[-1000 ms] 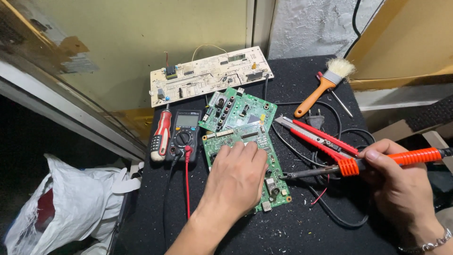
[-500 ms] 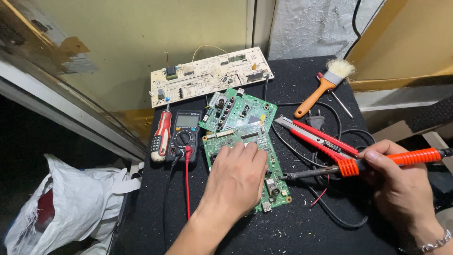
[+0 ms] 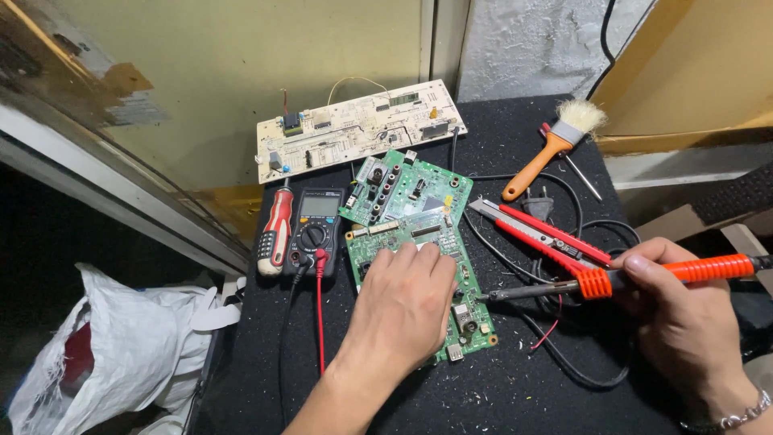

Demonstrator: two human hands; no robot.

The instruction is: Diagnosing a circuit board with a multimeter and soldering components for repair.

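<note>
My left hand lies flat, palm down, on a green circuit board on the black mat and holds it still. My right hand grips an orange-handled soldering iron. Its metal tip points left and touches the right edge of the green board. A second green circuit board lies just beyond, overlapping the first.
A beige circuit board lies at the back. A black multimeter with red and black leads and a red screwdriver sit on the left. A red utility knife, an orange-handled brush and black cables lie on the right. A white plastic bag hangs lower left.
</note>
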